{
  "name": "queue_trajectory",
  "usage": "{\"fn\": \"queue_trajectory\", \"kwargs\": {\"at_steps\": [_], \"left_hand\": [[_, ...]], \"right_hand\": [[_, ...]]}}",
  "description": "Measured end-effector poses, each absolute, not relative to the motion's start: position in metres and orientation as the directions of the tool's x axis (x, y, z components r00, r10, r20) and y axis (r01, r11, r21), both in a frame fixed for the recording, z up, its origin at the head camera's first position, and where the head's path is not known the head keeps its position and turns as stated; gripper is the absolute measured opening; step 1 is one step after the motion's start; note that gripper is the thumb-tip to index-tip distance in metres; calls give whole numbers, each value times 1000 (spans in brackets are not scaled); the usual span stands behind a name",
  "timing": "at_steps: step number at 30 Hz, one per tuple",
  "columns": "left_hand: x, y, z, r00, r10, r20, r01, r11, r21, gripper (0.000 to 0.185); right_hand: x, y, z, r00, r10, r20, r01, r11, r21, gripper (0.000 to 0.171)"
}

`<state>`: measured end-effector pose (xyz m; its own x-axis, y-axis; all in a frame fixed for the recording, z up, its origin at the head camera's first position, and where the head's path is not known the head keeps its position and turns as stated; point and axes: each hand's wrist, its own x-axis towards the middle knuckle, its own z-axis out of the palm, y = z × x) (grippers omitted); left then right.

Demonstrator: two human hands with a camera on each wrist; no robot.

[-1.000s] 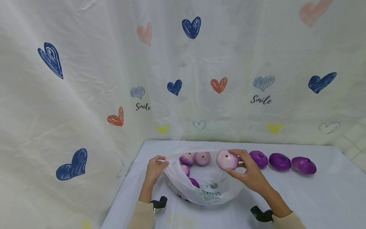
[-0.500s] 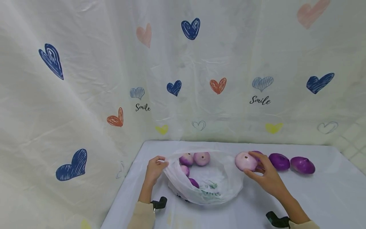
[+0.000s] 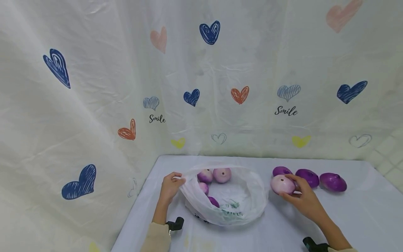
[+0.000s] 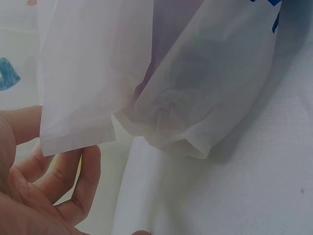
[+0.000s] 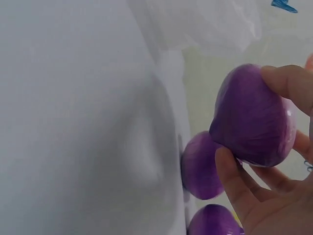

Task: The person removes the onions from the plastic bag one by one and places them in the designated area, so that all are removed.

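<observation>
From the head camera, the right hand (image 3: 303,199) has carried the pale round purple onion (image 3: 282,184) away from the white plastic bag (image 3: 234,206) to beside 3 dark purple onions (image 3: 306,176), fingers curled around it, while the left hand (image 3: 170,185) keeps pinching the bag's rim. At the left wrist, fingers (image 4: 73,181) curl beneath the bag's edge (image 4: 78,137). At the right wrist, fingertips (image 5: 234,176) cradle the onion (image 5: 252,117) above 2 others.

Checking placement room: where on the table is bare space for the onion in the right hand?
Bare cloth lies between the plastic bag and the right hand, and along the near table edge right of it. Crowded: the onion row behind the held onion.
</observation>
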<state>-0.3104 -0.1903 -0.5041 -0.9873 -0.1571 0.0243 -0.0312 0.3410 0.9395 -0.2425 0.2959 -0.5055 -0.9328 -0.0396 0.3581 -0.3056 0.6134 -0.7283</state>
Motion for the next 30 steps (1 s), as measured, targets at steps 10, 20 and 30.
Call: {"fn": "queue_trajectory", "kwargs": {"at_steps": [10, 20, 30], "left_hand": [[-309, -190, -502, -987, -162, 19, -38, 341, 939, 23], [-310, -189, -502, -987, -157, 20, -33, 326, 945, 22], [-309, -189, -501, -987, -159, 18, -35, 325, 945, 20]], "right_hand": [[-242, 310, -517, -946, -52, 319, -278, 633, -722, 73], [-247, 319, -524, -968, -67, 244, -225, 668, -710, 75], [-246, 324, -523, -972, -88, 219, -221, 663, -715, 75]]}}
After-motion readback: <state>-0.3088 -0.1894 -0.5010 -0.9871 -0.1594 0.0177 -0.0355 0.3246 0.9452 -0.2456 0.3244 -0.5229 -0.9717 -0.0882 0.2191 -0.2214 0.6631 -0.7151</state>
